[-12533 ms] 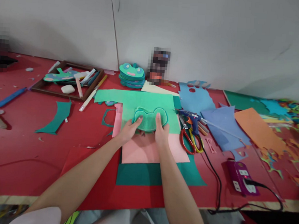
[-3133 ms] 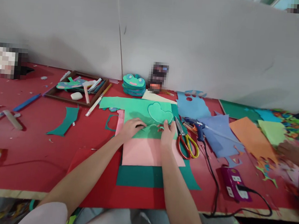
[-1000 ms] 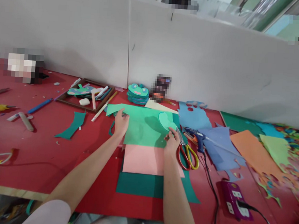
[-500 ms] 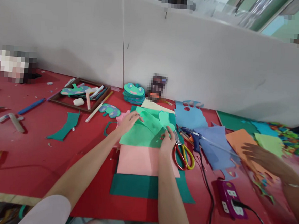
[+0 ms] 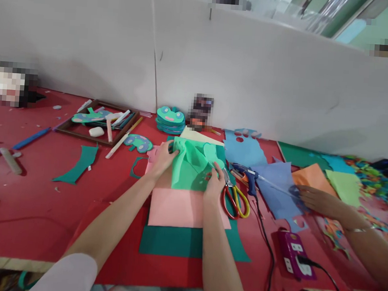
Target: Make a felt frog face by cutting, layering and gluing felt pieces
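My left hand [image 5: 164, 160] is closed on the left side of a bright green felt sheet [image 5: 187, 174], which is lifted and creased. My right hand [image 5: 215, 181] has curled fingers at the lower edge of a light green rounded felt cutout [image 5: 210, 152] and seems to pinch it; the fingertips are partly hidden. Close to its right lie scissors [image 5: 233, 197] with one red and one yellow handle. Under the green sheet are a pink felt sheet [image 5: 176, 208] and a dark green felt sheet [image 5: 174, 241].
A stack of frog-face felt pieces [image 5: 170, 119] stands by the wall. A wooden frame [image 5: 101, 140] holds markers and chalk. Rightward lie a blue glue gun [image 5: 252, 180], blue felt [image 5: 275, 186] and a purple power socket [image 5: 294, 254] with a cable. A co-worker's hand [image 5: 319, 201] reaches in.
My left hand has taken the green sheet's left side and drawn it up and rightward, creasing it. My right hand stays nearly in place. The co-worker's hand has moved left over the blue felt.
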`<state>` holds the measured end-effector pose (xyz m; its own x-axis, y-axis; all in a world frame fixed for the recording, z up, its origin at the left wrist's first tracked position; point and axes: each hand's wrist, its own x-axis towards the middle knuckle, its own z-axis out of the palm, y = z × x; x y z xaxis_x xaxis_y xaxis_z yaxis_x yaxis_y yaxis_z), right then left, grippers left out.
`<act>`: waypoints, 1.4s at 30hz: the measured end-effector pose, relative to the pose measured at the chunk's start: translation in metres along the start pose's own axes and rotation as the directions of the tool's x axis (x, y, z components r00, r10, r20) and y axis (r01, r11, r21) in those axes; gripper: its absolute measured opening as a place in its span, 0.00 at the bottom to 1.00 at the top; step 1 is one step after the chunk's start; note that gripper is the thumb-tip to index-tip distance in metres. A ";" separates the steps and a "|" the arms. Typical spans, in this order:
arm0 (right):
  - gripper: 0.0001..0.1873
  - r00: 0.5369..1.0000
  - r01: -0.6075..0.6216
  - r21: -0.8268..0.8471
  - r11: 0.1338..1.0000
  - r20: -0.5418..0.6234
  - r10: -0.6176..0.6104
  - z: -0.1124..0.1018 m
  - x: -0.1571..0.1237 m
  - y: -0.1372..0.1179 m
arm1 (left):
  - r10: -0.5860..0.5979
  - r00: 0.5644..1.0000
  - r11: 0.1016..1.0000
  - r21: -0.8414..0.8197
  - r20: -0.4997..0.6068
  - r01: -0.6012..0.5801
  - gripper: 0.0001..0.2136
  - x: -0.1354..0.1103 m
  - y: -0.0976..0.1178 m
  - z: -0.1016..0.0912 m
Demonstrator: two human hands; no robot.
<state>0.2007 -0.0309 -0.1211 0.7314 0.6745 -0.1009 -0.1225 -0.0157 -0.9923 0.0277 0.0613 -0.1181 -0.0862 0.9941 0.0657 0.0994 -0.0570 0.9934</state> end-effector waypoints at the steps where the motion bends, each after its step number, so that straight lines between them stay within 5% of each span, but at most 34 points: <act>1: 0.29 1.000 0.005 -0.003 1.000 -0.002 -0.005 0.000 0.000 0.000 | -0.017 1.000 1.000 0.016 -0.006 0.017 0.18 0.001 0.000 0.001; 8: 0.29 1.000 0.009 -0.065 0.998 0.022 -0.007 0.000 -0.002 -0.006 | -0.131 0.988 0.989 0.076 0.085 0.125 0.11 -0.001 0.002 0.002; 16: 0.25 0.951 0.274 -0.091 0.957 -0.125 -0.284 -0.004 -0.011 -0.021 | -0.076 0.996 0.993 0.097 0.056 0.070 0.06 0.001 0.000 -0.001; 19: 0.25 0.944 0.287 -0.084 0.954 -0.143 -0.297 -0.005 -0.009 -0.019 | -0.069 0.994 0.997 0.036 0.079 0.067 0.08 0.006 0.001 -0.003; 23: 0.21 0.988 0.154 -0.045 0.987 -0.001 -0.154 -0.004 -0.006 -0.014 | -0.109 0.981 0.992 -0.039 0.158 0.117 0.23 0.008 0.005 -0.011; 27: 0.10 0.981 0.094 0.092 0.991 0.163 -0.108 -0.003 -0.009 -0.014 | -0.105 0.968 0.990 -0.073 0.228 0.125 0.31 0.009 0.015 -0.023; 31: 0.05 0.941 0.051 0.119 0.992 0.328 -0.088 -0.001 -0.014 -0.015 | -0.030 0.961 0.999 0.050 0.276 0.017 0.27 0.011 0.022 -0.031; 37: 0.04 0.945 0.080 0.067 0.995 0.313 -0.097 0.002 -0.013 -0.014 | -0.065 0.974 0.969 0.249 0.218 0.009 0.10 0.015 0.020 -0.030; 42: 0.06 0.917 0.118 -0.007 0.993 0.383 -0.107 0.003 -0.014 -0.014 | -0.034 0.974 0.942 0.332 0.226 -0.045 0.16 0.005 0.028 -0.026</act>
<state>0.1905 -0.0378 -0.1059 0.4268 0.9034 0.0404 -0.0305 0.0590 -0.9978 0.0038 0.0620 -0.0880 0.1368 0.9906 0.0093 0.4265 -0.0674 0.9020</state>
